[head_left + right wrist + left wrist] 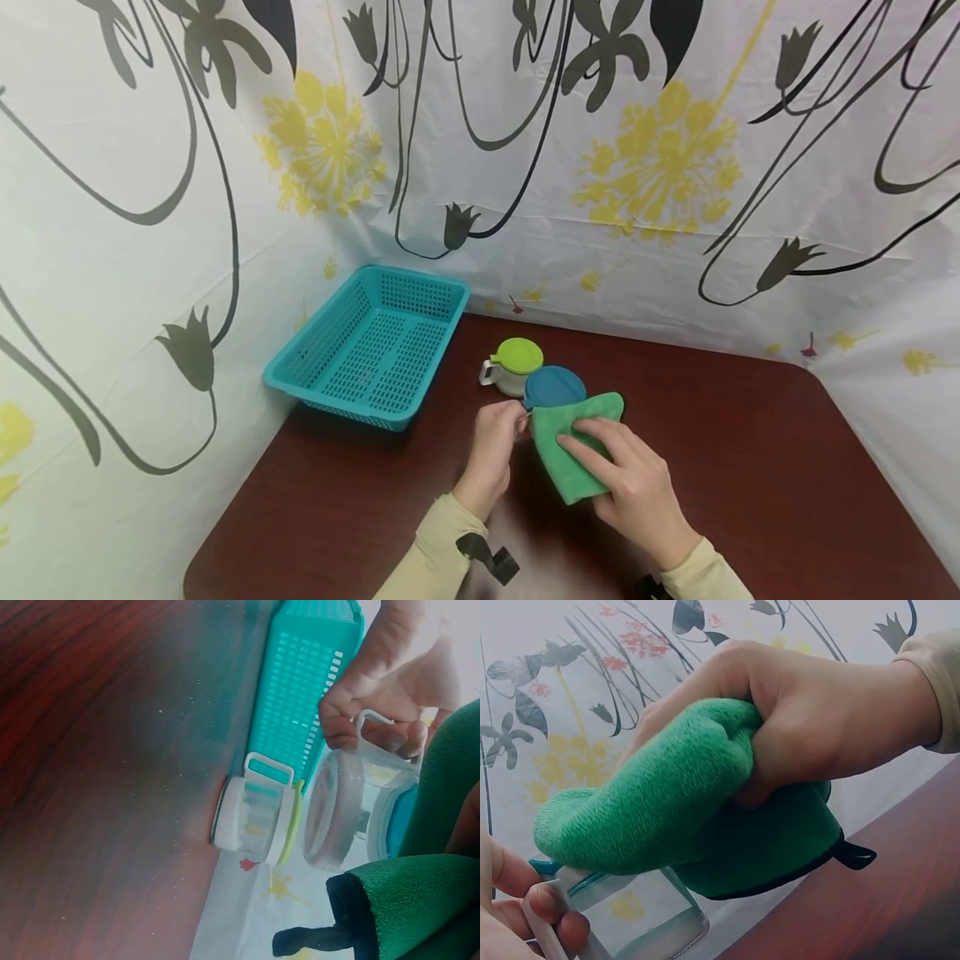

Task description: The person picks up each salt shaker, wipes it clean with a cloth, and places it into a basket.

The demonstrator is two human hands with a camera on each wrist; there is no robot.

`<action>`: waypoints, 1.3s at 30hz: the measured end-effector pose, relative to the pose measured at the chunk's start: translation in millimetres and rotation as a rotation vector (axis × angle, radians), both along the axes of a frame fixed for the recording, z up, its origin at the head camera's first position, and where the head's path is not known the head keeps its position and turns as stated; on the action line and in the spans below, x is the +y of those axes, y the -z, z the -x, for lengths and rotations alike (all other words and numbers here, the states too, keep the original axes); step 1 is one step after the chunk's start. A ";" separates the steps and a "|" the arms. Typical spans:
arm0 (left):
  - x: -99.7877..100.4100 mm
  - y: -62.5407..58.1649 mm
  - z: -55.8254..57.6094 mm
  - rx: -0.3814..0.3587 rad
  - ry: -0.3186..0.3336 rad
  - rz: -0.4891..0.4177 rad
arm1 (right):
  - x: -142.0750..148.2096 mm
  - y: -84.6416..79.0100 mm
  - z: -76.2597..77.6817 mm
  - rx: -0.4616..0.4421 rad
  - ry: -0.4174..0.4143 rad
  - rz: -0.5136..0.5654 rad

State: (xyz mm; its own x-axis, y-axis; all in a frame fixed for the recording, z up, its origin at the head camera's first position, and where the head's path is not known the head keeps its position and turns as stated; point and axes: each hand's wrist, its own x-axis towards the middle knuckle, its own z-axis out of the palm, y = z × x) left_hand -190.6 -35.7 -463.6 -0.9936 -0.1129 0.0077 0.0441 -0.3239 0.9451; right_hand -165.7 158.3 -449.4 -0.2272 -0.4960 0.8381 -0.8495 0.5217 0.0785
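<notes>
Basket, head view: the teal basket (386, 354) sits on the dark red surface (750, 467), near the flowered curtain (465, 175); that spot probably leaves the hands room.
Jars, head view: the lime-lidded jar (517, 358) stands just right of the basket; the blue-lidded jar (555, 386) is farther right of it, partly behind the green cloth (566, 450).
Hands, head view: the left hand (489, 446) is right of the basket and nearer the person; the right hand (637, 475) is farther right, its fingers slightly apart over the cloth.
Cloth, left wrist view: bunched and clamped between right thumb and fingers, lying against the jar's top; the thick fold likely makes a soft pad.
Handle, left wrist view: the left fingers are clamped round the pale handle (550, 941), a hold that seems to steady the jar and spare its lid.
Blue-lidded jar, right wrist view: raised off the surface, while the lime-lidded jar's handle points toward the basket.
</notes>
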 end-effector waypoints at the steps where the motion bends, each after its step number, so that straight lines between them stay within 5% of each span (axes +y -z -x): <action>1: -0.2 -0.2 0.3 -0.003 -0.003 -0.003 | 0.2 1.2 0.7 -0.002 0.001 -0.005; 15: -2.9 -2.5 3.2 0.003 -0.017 -0.011 | 7.0 30.7 2.9 -0.211 0.088 -0.223; 30: -0.8 -6.1 2.2 0.001 -0.028 -0.002 | 20.2 39.5 6.5 -0.293 0.171 -0.315; 39: -1.8 -4.9 1.6 0.000 -0.036 -0.009 | 35.9 34.6 7.8 -0.337 0.243 -0.260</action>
State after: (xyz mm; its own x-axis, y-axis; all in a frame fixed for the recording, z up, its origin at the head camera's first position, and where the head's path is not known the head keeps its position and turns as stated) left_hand -192.2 -37.6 -458.7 -0.9888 -0.1490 0.0066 0.0561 -0.3306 0.9421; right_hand -173.5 194.2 -484.0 -0.5999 -0.5782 0.5530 -0.7060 0.7078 -0.0257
